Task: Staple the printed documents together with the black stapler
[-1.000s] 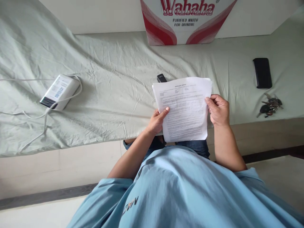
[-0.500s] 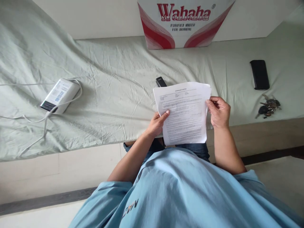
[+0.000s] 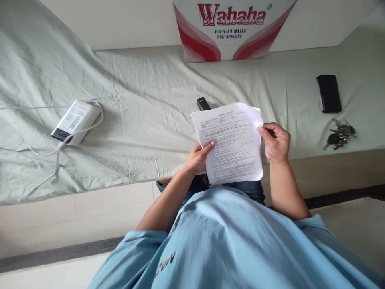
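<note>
Both hands are up on a thin sheaf of white printed paper sheets (image 3: 233, 142), held in the air just in front of the person's light blue shirt (image 3: 228, 241), over the near edge of the bed. The left hand (image 3: 199, 156) grips the sheaf's left margin low down, thumb laid flat across the printed face, fingers hidden behind. The right hand (image 3: 275, 141) pinches the right edge higher up, and there the top right corner curls and lifts, so there looks to be more than one sheet. This is light, floppy stuff, I'd say: no weight to speak of, but it bends wherever it isn't supported, creases easily and would tear if pulled hard. Two opposite edges are the sensible hold, thumb on top, fingers beneath, exactly as it sits now. Just beyond the paper's top left corner a small black oblong object (image 3: 203, 103) lies on the wrinkled pale green bed sheet (image 3: 144, 100); what it is, I can't tell. Far left, a white power bank (image 3: 75, 121) with a white cable (image 3: 45, 149) looped around it. Far right, a black phone-shaped slab (image 3: 329, 94), with a bunch of keys (image 3: 339, 135) nearer. At the far edge stands a red and white Wahaha water carton (image 3: 233, 30).
</note>
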### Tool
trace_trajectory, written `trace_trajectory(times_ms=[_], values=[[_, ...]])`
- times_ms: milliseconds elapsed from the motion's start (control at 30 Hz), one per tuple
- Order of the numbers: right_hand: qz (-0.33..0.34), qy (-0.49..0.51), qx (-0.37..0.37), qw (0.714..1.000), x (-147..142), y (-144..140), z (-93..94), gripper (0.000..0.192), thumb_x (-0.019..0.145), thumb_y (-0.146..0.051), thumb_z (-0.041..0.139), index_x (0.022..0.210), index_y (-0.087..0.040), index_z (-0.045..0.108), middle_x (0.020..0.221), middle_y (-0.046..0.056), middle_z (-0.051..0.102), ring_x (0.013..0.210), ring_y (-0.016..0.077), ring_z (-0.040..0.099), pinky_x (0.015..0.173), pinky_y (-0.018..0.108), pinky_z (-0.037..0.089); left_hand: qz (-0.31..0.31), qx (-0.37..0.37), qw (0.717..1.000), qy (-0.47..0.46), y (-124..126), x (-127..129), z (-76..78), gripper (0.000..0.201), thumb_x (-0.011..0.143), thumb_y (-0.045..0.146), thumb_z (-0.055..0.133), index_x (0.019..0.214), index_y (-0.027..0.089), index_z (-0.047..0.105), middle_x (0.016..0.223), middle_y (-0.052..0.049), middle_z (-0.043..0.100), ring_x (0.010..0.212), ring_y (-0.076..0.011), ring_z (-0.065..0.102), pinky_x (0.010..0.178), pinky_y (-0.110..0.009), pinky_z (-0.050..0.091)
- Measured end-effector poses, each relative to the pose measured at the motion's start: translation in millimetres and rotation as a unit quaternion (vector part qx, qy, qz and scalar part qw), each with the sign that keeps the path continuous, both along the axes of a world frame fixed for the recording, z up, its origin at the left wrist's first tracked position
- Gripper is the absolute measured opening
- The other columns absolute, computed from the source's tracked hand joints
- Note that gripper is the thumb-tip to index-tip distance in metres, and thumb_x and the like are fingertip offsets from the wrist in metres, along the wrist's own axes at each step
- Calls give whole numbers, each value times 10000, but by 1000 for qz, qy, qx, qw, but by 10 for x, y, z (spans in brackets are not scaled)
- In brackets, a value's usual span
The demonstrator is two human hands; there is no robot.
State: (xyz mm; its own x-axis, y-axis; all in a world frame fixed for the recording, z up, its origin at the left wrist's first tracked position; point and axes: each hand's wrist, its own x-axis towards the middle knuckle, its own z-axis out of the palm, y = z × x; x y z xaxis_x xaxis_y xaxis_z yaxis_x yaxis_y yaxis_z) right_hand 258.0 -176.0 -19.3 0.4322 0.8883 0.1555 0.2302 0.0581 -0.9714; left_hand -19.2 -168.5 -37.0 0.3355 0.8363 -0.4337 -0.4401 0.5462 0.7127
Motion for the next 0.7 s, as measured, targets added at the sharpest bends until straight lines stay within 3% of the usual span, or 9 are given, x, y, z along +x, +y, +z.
trace_trajectory(times_ms=[233,400,500,600,700], values=[[-22,22,-3,1000,28,16,12,495,802,-747,900,956,-291,787,764,-22,639,678,166,584,664,336,514,-21,1,1000,17,-31,-47,-35,554,728,624,1022,1013,168,890,1084,-155,882,1102,-408,839,1062,-575,650],[15,27,-42,999,62,-65,56,503,802,-745,903,898,-272,761,773,-10,670,704,192,637,660,350,533,-119,14,991,59,-125,-103,8,563,784,652,978,1070,174,897,1058,-146,882,1015,-387,836,944,-501,660],[25,32,-68,997,42,-107,106,447,832,-683,912,836,-261,764,717,-18,668,641,185,621,606,340,509,-141,40,986,73,-188,-79,62,532,833,654,944,1102,198,895,1111,-135,883,1068,-392,828,969,-490,661],[49,55,-73,995,36,-125,154,462,827,-715,904,931,-275,809,803,7,758,755,236,732,695,377,599,-89,6,994,64,-210,-40,102,546,824,666,952,1098,197,886,1147,-143,876,1207,-434,802,1059,-534,655],[154,115,-123,974,125,-197,186,618,791,-790,893,1145,-288,827,1005,55,851,980,300,824,871,434,666,59,-44,995,66,-156,-57,114,604,755,674,1001,1137,230,854,1200,-118,870,1372,-428,738,1162,-536,632]])
